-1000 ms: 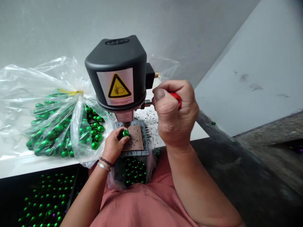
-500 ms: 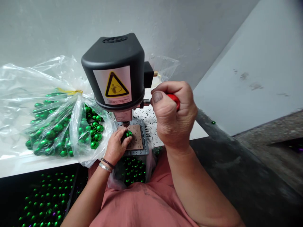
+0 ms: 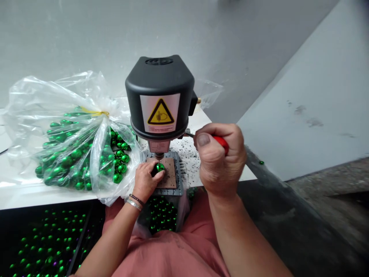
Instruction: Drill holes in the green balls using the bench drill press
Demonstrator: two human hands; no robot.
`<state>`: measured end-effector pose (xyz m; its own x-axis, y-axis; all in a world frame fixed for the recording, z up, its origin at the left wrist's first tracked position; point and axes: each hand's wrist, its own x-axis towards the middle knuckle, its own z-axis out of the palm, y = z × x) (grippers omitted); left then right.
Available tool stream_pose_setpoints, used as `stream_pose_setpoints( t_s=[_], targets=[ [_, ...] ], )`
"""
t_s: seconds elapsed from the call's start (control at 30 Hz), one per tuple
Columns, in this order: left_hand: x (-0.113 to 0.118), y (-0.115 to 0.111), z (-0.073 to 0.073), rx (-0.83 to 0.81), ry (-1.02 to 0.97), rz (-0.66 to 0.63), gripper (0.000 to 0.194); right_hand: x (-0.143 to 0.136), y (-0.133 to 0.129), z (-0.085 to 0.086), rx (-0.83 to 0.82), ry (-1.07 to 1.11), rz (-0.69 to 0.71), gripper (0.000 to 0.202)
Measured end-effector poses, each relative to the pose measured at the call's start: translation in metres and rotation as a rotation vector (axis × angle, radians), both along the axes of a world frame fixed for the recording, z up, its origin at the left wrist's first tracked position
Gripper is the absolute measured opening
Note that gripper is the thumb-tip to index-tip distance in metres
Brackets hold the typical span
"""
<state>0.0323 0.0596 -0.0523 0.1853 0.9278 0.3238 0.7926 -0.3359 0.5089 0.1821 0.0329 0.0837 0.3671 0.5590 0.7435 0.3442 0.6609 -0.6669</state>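
Observation:
A black drill press [image 3: 160, 92] with a yellow warning sticker stands at the centre. Under its bit, my left hand [image 3: 145, 179] pinches a shiny green ball [image 3: 160, 167] between thumb and fingers, on a brown board [image 3: 170, 177] over the grey metal base. The bit meets the top of the ball or is just above it. To the right of the machine, my right hand [image 3: 221, 154] is wrapped round the red knob [image 3: 221, 144] of the drill's lever. Dark shavings lie around the base.
A clear plastic bag [image 3: 98, 154] of green balls, tied with yellow, lies left on the white table [image 3: 17, 196]. More green balls fill a dark crate [image 3: 49, 238] at lower left and a container [image 3: 163, 215] below the base. One ball [image 3: 261, 162] lies at right.
The camera view has shifted, so the machine appears further right and lower. My right hand appears lower with the red knob. My left hand still holds the ball under the bit.

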Motion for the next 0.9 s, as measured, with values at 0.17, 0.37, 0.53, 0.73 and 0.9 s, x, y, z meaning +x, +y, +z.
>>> stream_pose_setpoints(
  t_s=[0.17,0.37,0.53,0.73,0.9],
  targets=[
    [0.0,0.0,-0.004,0.038,0.002,0.004,0.034,0.0,-0.009,-0.013,0.006,-0.107,-0.048,0.004],
    [0.0,0.0,-0.006,0.05,0.005,0.003,0.033,-0.002,-0.011,-0.025,0.057,-0.065,-0.052,0.002],
    [-0.001,-0.001,-0.007,0.051,0.012,-0.01,0.034,-0.005,-0.01,-0.033,0.064,-0.065,-0.056,0.005],
    [0.0,-0.001,-0.009,0.069,0.009,0.0,0.033,-0.011,-0.004,-0.043,0.151,0.033,-0.024,0.007],
    [-0.001,-0.001,-0.011,0.077,-0.02,0.003,0.033,-0.013,0.0,-0.051,0.179,0.084,0.032,0.007]
  ],
)
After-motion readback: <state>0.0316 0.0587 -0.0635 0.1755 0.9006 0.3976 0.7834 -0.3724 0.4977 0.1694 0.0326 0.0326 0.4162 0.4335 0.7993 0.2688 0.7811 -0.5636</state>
